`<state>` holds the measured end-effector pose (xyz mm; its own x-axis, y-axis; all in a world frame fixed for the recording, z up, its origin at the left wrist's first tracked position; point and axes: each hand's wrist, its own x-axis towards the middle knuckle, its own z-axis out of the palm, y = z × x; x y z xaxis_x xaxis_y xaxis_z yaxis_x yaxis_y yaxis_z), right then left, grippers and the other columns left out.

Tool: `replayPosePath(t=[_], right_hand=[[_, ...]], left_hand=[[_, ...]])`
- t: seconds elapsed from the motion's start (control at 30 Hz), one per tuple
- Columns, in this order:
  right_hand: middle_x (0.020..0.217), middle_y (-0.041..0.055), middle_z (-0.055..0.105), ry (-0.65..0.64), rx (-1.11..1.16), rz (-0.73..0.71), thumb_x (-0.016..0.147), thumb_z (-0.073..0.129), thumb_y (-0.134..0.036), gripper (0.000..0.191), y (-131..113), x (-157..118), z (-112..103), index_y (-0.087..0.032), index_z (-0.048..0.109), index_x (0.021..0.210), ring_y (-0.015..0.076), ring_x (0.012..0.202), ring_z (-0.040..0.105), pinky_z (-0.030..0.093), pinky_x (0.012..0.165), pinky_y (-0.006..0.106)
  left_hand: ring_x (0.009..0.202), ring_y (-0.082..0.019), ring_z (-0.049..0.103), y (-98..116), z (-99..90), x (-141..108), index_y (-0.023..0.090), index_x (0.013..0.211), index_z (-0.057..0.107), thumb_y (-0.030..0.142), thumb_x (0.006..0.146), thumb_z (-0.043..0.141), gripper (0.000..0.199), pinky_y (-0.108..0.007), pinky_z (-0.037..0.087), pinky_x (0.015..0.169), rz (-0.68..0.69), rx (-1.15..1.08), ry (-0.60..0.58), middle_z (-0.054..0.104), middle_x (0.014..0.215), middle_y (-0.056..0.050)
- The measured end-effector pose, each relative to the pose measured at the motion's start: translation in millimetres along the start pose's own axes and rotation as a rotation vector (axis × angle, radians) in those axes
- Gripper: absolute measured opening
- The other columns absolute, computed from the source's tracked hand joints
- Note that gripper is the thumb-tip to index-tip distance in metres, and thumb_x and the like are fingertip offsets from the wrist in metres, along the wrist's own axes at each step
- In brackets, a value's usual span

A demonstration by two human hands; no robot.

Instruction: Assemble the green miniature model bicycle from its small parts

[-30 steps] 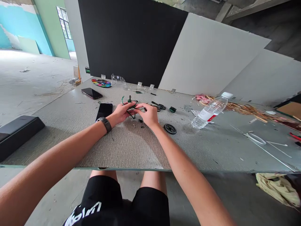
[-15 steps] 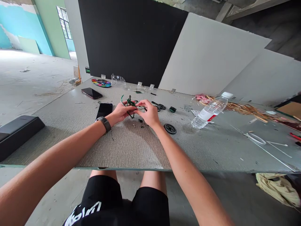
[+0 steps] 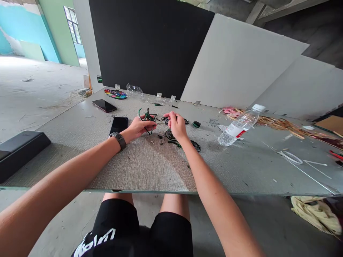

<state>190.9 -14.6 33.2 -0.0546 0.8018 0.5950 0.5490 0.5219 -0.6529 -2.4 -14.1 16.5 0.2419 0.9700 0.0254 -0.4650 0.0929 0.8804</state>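
Note:
My left hand (image 3: 138,127) is closed on a small green and black bicycle frame (image 3: 148,116), whose thin tubes stick out above and below the fingers. To its right, my right hand (image 3: 175,125) is closed, fingertips pinched together; what they hold, if anything, is too small to make out. Small black spoked wheels lie around the right hand, one (image 3: 169,134) just beneath it and another (image 3: 195,145) partly behind the wrist. Small dark parts (image 3: 160,137) rest on the table between the hands. A dark green piece (image 3: 196,124) lies farther right.
Two phones (image 3: 119,125) (image 3: 104,105) lie at the left, near a black case (image 3: 24,151). A colourful palette (image 3: 115,94) and clear plastic (image 3: 134,90) are at the back. A water bottle (image 3: 241,125) stands tilted-looking at right, beyond it straw-like strips (image 3: 278,125) and white cable ties (image 3: 292,157).
My right hand has moved away from the bicycle frame, to the right and slightly up. Wheels and a green part beside its wrist now show. My left hand still holds the frame in place.

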Motion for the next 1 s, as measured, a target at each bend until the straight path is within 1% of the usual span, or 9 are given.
replayPosePath(t=[0.13,0.27,0.33,0.47,0.57,0.67,0.77,0.87,1.0], right_hand=[[0.078,0.0052,0.067,-0.006,-0.056,-0.060,0.101,0.021,-0.075,0.076,0,-3,4,-0.021,0.072,0.086,0.0178,0.074,0.061,0.045,0.075,0.032],[0.060,0.0009,0.058,-0.131,-0.164,-0.016,0.101,0.028,-0.074,0.072,-2,-6,1,-0.020,0.073,0.084,0.0172,0.060,0.055,0.040,0.064,0.030],[0.060,0.0010,0.061,-0.197,-0.182,0.007,0.100,0.039,-0.071,0.065,-2,-6,-2,-0.020,0.075,0.082,0.0170,0.059,0.057,0.040,0.062,0.030],[0.078,0.0036,0.076,-0.336,-0.271,-0.026,0.096,0.066,-0.046,0.031,2,-6,-3,-0.020,0.078,0.083,0.0192,0.073,0.068,0.047,0.071,0.030],[0.093,0.0058,0.080,-0.451,-0.389,-0.071,0.093,0.071,-0.023,0.009,4,-6,-2,-0.023,0.080,0.091,0.0217,0.089,0.072,0.050,0.083,0.033],[0.099,0.0093,0.079,-0.512,-0.522,-0.111,0.095,0.067,-0.020,0.012,4,-8,-3,-0.023,0.079,0.094,0.0242,0.095,0.072,0.051,0.085,0.035],[0.105,0.0121,0.077,-0.481,-0.583,-0.133,0.101,0.057,-0.021,0.019,3,-8,-7,-0.020,0.076,0.104,0.0249,0.097,0.071,0.051,0.083,0.035],[0.108,0.0111,0.078,-0.471,-0.586,-0.153,0.102,0.055,-0.022,0.022,1,-8,-11,-0.021,0.075,0.110,0.0254,0.099,0.071,0.052,0.084,0.036],[0.107,0.0078,0.079,-0.534,-0.607,-0.137,0.098,0.061,-0.022,0.021,1,-8,-15,-0.026,0.078,0.109,0.0252,0.098,0.073,0.053,0.083,0.036]], left_hand=[[0.071,-0.015,0.074,0,-1.4,1,0.011,0.101,0.063,-0.001,0.080,0.075,0.027,-0.030,0.061,0.080,-0.001,0.008,-0.009,0.074,0.077,-0.006],[0.067,-0.016,0.074,4,-1.3,3,0.012,0.101,0.061,-0.003,0.081,0.073,0.028,-0.030,0.060,0.075,0.011,-0.021,0.021,0.075,0.076,-0.007],[0.067,-0.017,0.074,6,-2.5,4,0.012,0.101,0.060,-0.004,0.081,0.074,0.029,-0.030,0.060,0.075,0.019,-0.036,0.035,0.074,0.076,-0.008],[0.067,-0.017,0.074,8,-6.3,6,0.013,0.101,0.061,-0.003,0.081,0.073,0.028,-0.032,0.060,0.077,0.034,-0.044,0.066,0.074,0.075,-0.007],[0.067,-0.016,0.074,8,-8.2,7,0.013,0.102,0.061,-0.003,0.082,0.071,0.027,-0.032,0.060,0.077,0.047,-0.044,0.080,0.074,0.076,-0.007],[0.068,-0.017,0.074,9,-9.1,6,0.012,0.103,0.061,-0.002,0.083,0.071,0.027,-0.031,0.060,0.077,0.048,-0.040,0.086,0.074,0.077,-0.008],[0.069,-0.017,0.075,10,-9.8,7,0.011,0.105,0.060,-0.003,0.082,0.073,0.030,-0.030,0.060,0.076,0.043,-0.046,0.099,0.074,0.078,-0.008],[0.069,-0.017,0.075,10,-10.0,8,0.011,0.106,0.060,-0.004,0.082,0.073,0.031,-0.029,0.060,0.074,0.039,-0.042,0.117,0.074,0.078,-0.009],[0.066,-0.018,0.075,11,-8.6,8,0.011,0.104,0.060,-0.004,0.082,0.072,0.029,-0.029,0.060,0.070,0.031,-0.039,0.128,0.074,0.076,-0.009]])
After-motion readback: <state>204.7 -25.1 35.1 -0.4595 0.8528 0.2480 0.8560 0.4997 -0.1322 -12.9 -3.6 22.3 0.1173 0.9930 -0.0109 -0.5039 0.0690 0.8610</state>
